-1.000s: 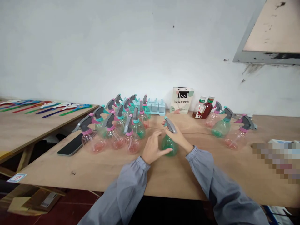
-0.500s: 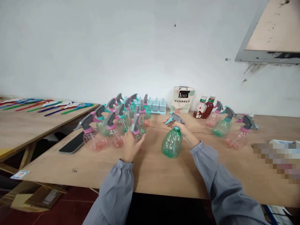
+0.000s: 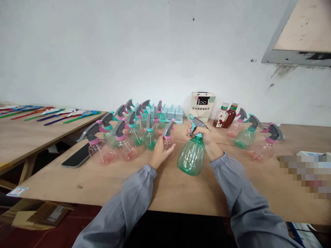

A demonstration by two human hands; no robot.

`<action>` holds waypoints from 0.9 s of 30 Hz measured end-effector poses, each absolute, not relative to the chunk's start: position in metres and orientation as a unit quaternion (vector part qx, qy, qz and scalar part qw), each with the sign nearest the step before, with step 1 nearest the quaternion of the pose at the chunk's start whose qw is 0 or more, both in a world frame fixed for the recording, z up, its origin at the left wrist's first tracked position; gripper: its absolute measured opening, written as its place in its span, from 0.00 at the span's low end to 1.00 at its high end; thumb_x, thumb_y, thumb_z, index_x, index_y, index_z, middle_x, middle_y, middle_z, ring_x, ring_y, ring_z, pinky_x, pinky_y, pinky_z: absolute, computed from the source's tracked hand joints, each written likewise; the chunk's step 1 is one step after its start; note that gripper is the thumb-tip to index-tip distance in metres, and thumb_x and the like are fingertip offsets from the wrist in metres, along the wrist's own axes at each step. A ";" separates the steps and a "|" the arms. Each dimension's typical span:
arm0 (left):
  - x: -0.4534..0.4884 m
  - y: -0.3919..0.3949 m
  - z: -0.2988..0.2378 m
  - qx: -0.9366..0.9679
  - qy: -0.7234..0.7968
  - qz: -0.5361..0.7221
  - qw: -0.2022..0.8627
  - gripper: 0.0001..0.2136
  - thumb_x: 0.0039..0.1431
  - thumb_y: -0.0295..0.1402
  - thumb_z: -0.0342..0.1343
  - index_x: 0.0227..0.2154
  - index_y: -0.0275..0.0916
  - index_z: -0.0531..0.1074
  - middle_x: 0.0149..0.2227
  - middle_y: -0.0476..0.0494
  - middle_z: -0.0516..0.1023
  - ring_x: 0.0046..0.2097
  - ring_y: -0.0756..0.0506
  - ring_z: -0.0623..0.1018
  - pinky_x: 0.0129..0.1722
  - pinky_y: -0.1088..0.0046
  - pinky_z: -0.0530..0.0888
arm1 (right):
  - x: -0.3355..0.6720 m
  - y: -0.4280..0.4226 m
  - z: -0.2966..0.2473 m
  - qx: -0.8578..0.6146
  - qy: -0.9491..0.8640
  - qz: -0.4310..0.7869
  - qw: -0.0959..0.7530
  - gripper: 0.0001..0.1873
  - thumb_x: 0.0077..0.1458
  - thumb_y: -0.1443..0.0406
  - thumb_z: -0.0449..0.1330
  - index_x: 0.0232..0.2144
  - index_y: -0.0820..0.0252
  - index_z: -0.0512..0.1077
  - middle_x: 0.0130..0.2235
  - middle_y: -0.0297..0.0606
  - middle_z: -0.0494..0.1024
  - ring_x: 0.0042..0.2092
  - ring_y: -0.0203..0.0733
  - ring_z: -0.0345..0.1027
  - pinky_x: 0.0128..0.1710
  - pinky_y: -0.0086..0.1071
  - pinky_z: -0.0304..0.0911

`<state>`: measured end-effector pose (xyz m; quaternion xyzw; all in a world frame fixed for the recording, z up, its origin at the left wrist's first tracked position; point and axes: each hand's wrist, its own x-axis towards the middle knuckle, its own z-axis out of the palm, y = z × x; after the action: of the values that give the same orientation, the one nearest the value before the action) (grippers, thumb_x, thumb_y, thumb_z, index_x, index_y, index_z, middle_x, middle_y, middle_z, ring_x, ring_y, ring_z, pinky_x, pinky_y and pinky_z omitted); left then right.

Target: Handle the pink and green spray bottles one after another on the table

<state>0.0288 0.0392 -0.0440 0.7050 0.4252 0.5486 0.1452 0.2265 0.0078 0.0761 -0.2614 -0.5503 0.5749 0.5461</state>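
My right hand [image 3: 209, 142] is wrapped around the neck of a clear green spray bottle [image 3: 190, 158], just under its grey and teal trigger head. The bottle leans a little, its base low over the tabletop or touching it; I cannot tell which. My left hand [image 3: 161, 152] is closed around a pink spray bottle [image 3: 170, 142] with a grey and pink head, the thumb across its near side. Just left of that hand stands another green spray bottle [image 3: 150, 139]. Several more pink and green spray bottles [image 3: 126, 148] stand grouped behind and to the left.
A phone [image 3: 76, 156] lies left of the bottles. Behind are a pale blue mold tray [image 3: 176, 115], a paper bag [image 3: 202, 108] and two drink bottles [image 3: 225, 115]. Three spray bottles [image 3: 245, 137] stand at the right. Colorful sticks [image 3: 62, 115] lie on the left table [image 3: 31, 137].
My left hand has moved right with the pink spray bottle, away from the group, uncovering a green one. The green bottle in my right hand has tilted slightly.
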 end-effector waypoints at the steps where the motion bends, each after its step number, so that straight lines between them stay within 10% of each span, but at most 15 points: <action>1: 0.028 0.039 -0.045 0.707 0.422 0.549 0.144 0.24 0.56 0.40 0.63 0.52 0.39 0.64 0.48 0.37 0.76 0.51 0.37 0.78 0.52 0.58 0.73 | 0.226 0.007 0.076 -0.272 -0.553 0.572 0.542 0.15 0.28 0.67 0.56 0.26 0.57 0.72 0.30 0.38 0.81 0.39 0.49 0.76 0.28 0.32 0.65; 20: 0.030 0.034 -0.044 0.714 0.399 0.549 0.174 0.22 0.57 0.38 0.63 0.52 0.40 0.64 0.49 0.38 0.75 0.52 0.38 0.76 0.52 0.59 0.72 | 0.229 0.010 0.072 -0.261 -0.581 0.549 0.541 0.17 0.31 0.68 0.56 0.30 0.57 0.74 0.34 0.38 0.81 0.44 0.50 0.75 0.40 0.39 0.68; 27: 0.030 0.034 -0.043 0.715 0.408 0.541 0.174 0.20 0.57 0.40 0.62 0.49 0.39 0.64 0.48 0.39 0.74 0.49 0.40 0.76 0.50 0.60 0.72 | 0.238 0.017 0.069 -0.304 -0.588 0.523 0.537 0.14 0.27 0.67 0.55 0.24 0.58 0.72 0.28 0.39 0.79 0.36 0.47 0.72 0.30 0.35 0.60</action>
<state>0.0297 0.0343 -0.0434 0.7150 0.4079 0.5405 0.1739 0.2378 0.0172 0.0686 -0.3040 -0.5880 0.5226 0.5373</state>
